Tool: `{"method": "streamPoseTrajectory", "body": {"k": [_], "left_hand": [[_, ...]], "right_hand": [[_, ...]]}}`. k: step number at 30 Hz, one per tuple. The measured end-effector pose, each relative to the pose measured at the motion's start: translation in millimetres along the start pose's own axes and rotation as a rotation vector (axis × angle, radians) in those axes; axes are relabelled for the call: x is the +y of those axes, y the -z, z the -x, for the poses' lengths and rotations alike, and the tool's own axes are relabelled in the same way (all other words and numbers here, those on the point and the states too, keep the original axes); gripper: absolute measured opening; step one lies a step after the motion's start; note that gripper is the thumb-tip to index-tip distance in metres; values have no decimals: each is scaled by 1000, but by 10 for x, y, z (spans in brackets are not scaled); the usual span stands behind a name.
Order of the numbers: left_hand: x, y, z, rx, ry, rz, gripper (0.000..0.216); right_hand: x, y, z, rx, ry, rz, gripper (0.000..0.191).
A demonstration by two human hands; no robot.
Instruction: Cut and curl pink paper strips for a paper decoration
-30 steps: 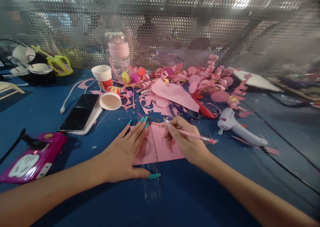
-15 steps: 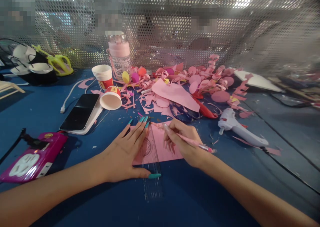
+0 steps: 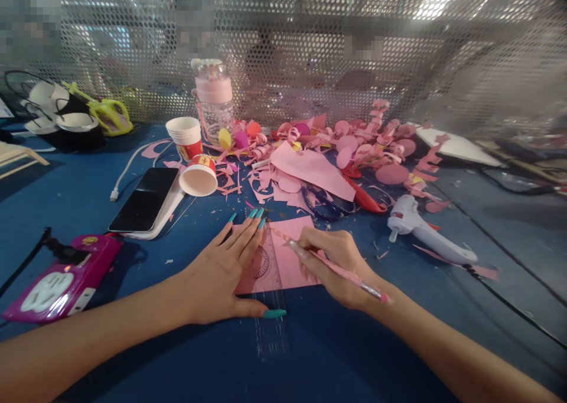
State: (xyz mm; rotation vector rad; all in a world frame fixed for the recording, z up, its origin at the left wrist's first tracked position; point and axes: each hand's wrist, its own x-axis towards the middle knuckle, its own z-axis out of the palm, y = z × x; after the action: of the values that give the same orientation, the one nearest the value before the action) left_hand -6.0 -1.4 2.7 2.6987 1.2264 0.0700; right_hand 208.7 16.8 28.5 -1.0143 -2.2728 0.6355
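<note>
My left hand lies flat with fingers spread, pressing a clear plastic ruler onto a pink sheet of paper. The ruler crosses the sheet, and its near end sticks out past the paper onto the table. Closed around a pink pencil, my right hand rests on the sheet to the right of the ruler. The pencil's tip reaches toward the ruler's upper right edge, its eraser end pointing back at my wrist. Whether the tip touches the paper I cannot tell.
Pink paper scraps pile up behind the hands, with scissors among them. A hot glue gun lies to the right. On the left are paper cups, a phone and a magenta power strip. A bottle stands behind.
My right hand and the pencil have shifted slightly down toward me along the ruler's edge. My left hand holds its place on the ruler.
</note>
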Motion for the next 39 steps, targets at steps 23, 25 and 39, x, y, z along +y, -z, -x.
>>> {"method": "streamPoseTrajectory", "body": {"k": [23, 25, 39], "left_hand": [[-2, -22, 0, 63, -19, -1, 106], [1, -21, 1, 66, -16, 0, 105], [-7, -25, 4, 32, -4, 21, 105]], "right_hand": [[-234, 185, 100, -206, 396, -29, 26], [-242, 188, 113, -218, 408, -38, 26], [-273, 239, 139, -304, 402, -157, 30]]}}
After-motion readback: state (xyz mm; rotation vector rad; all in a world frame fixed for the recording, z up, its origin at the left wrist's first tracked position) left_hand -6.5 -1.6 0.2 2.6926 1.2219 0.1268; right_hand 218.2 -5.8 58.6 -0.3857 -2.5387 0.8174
